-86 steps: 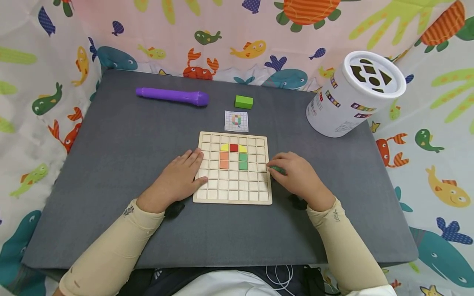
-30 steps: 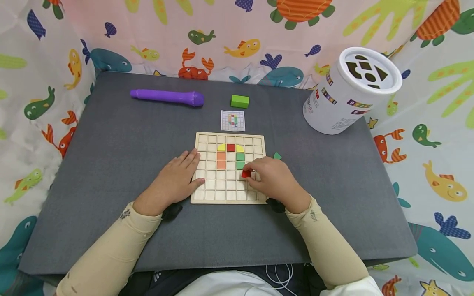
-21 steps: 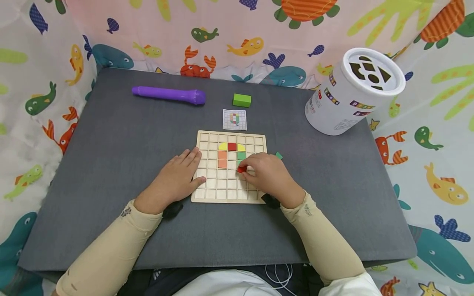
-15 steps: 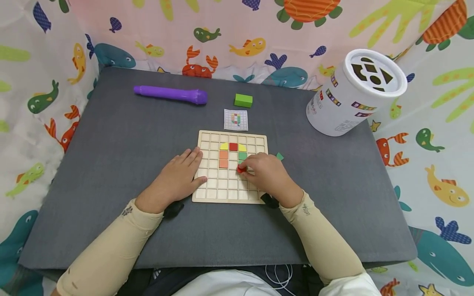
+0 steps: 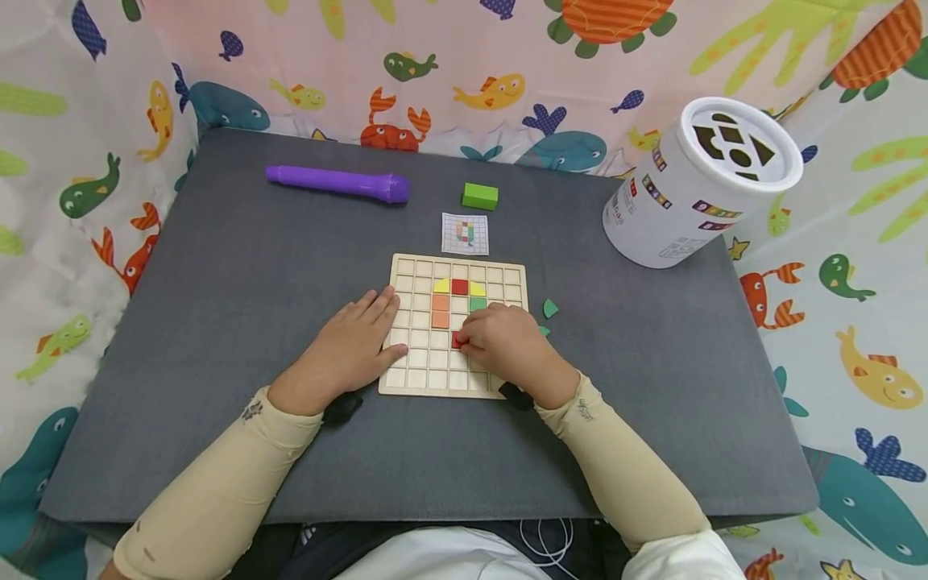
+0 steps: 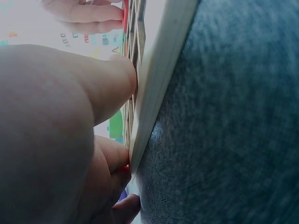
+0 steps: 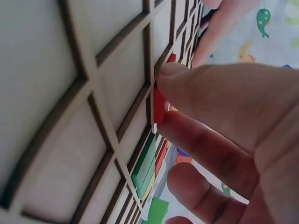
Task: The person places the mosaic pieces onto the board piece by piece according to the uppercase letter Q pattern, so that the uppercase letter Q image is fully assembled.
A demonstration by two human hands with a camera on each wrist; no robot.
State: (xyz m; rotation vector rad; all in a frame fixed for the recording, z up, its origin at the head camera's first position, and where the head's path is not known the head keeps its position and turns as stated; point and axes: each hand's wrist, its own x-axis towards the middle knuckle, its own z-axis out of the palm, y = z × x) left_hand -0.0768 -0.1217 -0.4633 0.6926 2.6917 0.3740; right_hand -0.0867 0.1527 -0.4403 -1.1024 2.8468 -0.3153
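A wooden grid board (image 5: 413, 380) lies mid-table, with yellow, red, orange and green tiles set in an arch. My right hand (image 5: 507, 342) pinches a red tile (image 7: 159, 106) between thumb and index finger, low over a cell inside the arch. Part of that tile hides behind the fingertips in the head view. My left hand (image 5: 351, 342) rests flat on the board's left edge, fingers straight, thumb on the lower left cells. Two green pieces lie on the table right of the board: a rounded one (image 5: 550, 308) and one partly hidden (image 5: 544, 331) by my right hand.
Behind the board lies a small pattern card (image 5: 466, 234) with a green block (image 5: 480, 196) beyond it. A purple microphone-shaped stick (image 5: 337, 184) is at the back left. The white tub (image 5: 667, 217) with a shape-hole lid stands at the back right.
My right hand has gone from the board's right edge, beside a green piece, to the board's middle, carrying the red tile leftward. My left hand stays on the left edge.
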